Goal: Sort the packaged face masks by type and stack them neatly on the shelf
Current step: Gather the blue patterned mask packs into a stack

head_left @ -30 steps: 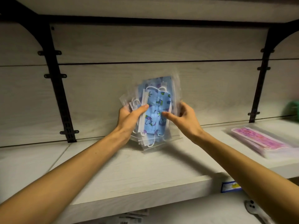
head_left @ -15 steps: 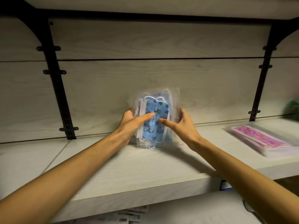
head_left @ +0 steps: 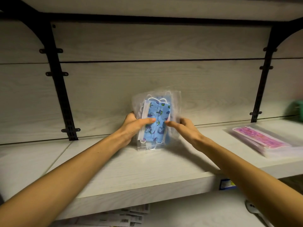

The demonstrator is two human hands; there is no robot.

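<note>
Both hands are on the same bundle, as I see it from the head camera. Left hand (head_left: 132, 126) wraps the left edge of the stack of clear plastic packets holding blue patterned face masks (head_left: 156, 122), thumb laid across the front and the other fingers hidden behind. Right hand (head_left: 184, 129) holds the right edge, its thumb tip pressed on the front almost meeting the left thumb, its fingers curled round the back of the plastic. So each hand grips the stack rather than resting open on it.

I see the blue stack standing upright on its short edge, its bottom touching the pale wood-grain shelf board (head_left: 114, 167) roughly mid-length and towards the rear edge, close to the pale back panel (head_left: 147, 76); I cannot tell whether it leans on that panel. White ear loops show at the top and bottom of the front packet.

Towards the shelf's right end lies a flat pile of clear packets with pink patterned face masks (head_left: 260, 140), well apart from the blue ones. Beyond it, at the far right edge of view, sits a blurred green object (head_left: 295, 110) I cannot identify.

Black metal brackets (head_left: 60, 89) run up the back panel on both sides. A blue and yellow label (head_left: 227, 184) is fixed to the shelf's front edge near the right forearm. Below, on the lower shelf, printed barcoded packets (head_left: 126, 218) lie loosely.
</note>
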